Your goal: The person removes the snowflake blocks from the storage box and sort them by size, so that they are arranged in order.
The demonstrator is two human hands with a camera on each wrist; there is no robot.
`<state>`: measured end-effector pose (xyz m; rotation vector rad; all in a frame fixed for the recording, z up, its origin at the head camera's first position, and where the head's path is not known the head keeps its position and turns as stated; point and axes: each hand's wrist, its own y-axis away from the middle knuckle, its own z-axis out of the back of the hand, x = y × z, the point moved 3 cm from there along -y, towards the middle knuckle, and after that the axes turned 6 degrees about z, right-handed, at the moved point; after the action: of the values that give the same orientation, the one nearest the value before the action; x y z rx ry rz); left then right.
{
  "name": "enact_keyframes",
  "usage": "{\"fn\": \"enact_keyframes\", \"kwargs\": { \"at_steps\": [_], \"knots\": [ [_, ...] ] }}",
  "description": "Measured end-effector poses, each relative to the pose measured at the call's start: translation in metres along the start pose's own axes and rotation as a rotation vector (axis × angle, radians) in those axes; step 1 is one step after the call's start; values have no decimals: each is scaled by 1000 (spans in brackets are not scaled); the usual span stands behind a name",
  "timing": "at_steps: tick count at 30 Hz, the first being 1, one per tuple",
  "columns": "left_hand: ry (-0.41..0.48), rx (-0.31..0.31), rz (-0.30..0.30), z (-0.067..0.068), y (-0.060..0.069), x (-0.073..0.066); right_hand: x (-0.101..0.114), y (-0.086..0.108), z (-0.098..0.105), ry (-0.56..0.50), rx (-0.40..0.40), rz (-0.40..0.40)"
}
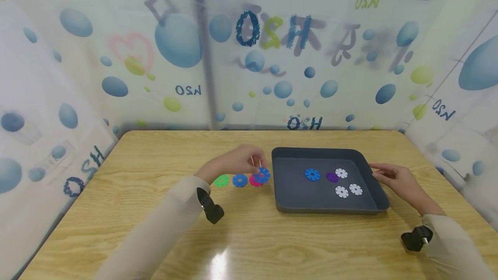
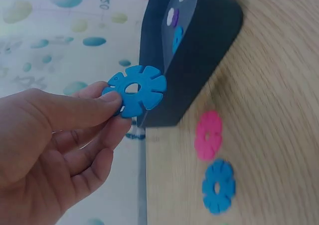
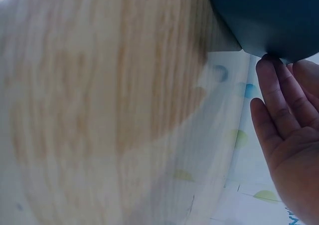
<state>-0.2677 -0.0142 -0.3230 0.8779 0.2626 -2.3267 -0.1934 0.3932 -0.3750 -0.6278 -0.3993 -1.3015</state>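
Note:
My left hand (image 1: 247,159) pinches a blue flower-shaped plastic disc (image 2: 137,88) between thumb and fingers, raised just left of the tray. Below it on the table lie a pink disc (image 2: 208,135), partly covered in the head view, another blue disc (image 1: 240,180) and a green disc (image 1: 221,180), in a row. The dark grey tray (image 1: 303,200) holds a blue disc (image 1: 312,174), a purple disc (image 1: 332,177) and white discs (image 1: 342,192). At its right side, my right hand (image 1: 397,180) touches the rim with fingers fairly straight.
The wooden table (image 1: 233,241) reaches back to a patterned curtain (image 1: 233,77), which also hangs at both sides. Black wrist straps (image 1: 210,206) sit over both light sleeves. The tray's raised walls stand between the two hands.

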Motion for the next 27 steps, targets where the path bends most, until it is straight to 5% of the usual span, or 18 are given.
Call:
{"fn": "enact_keyframes", "kwargs": {
  "at_steps": [16, 27],
  "knots": [
    [-1, -71, 180, 29, 70, 66, -2, 0, 0, 13, 10, -32],
    [9, -23, 278, 34, 91, 97, -1, -1, -1, 11, 5, -23]
  ]
}}
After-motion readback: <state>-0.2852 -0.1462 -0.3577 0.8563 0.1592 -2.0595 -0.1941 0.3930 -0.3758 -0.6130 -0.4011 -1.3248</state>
